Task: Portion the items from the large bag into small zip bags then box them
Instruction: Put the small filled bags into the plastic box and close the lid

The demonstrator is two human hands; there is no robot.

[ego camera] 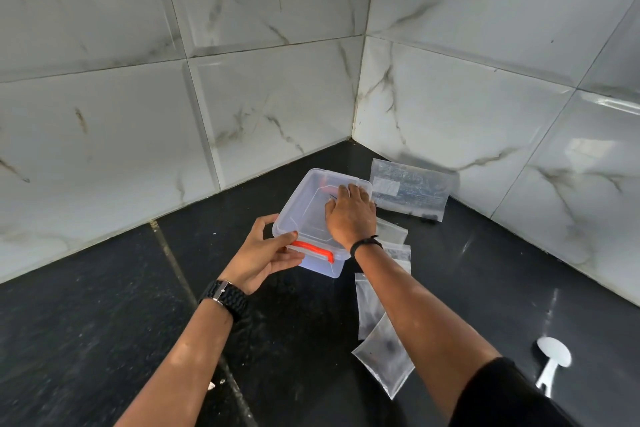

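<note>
- My right hand [350,211] lies flat on the lid of the clear plastic box [304,215], fingers straight and together, pressing down near its far right corner; it grips nothing.
- A thin black band [366,243] sits round that wrist, and a black sleeve [502,395] covers my upper arm at the lower edge of view.
- My left hand [266,253] holds the box at its near left corner: the thumb lies over the lid's rim, and the fingers curl under the orange latch [313,249] on the near side.
- A black watch [225,298] is on my left wrist.
- The box stands on the dark countertop [104,322], close to the corner where the two marble-tiled walls [242,80] meet. Another orange latch shows faintly through the lid at the far side.
- The large bag [410,191] lies just right of the box, leaning toward the right wall, with dark bits at its lower edge.
- Small zip bags [384,354] lie on the counter right of the box and under my right forearm, some holding dark specks; more of them sit nearer the box, partly hidden by my wrist.
- A white spoon [553,357] lies well apart, at the far right of the counter.
</note>
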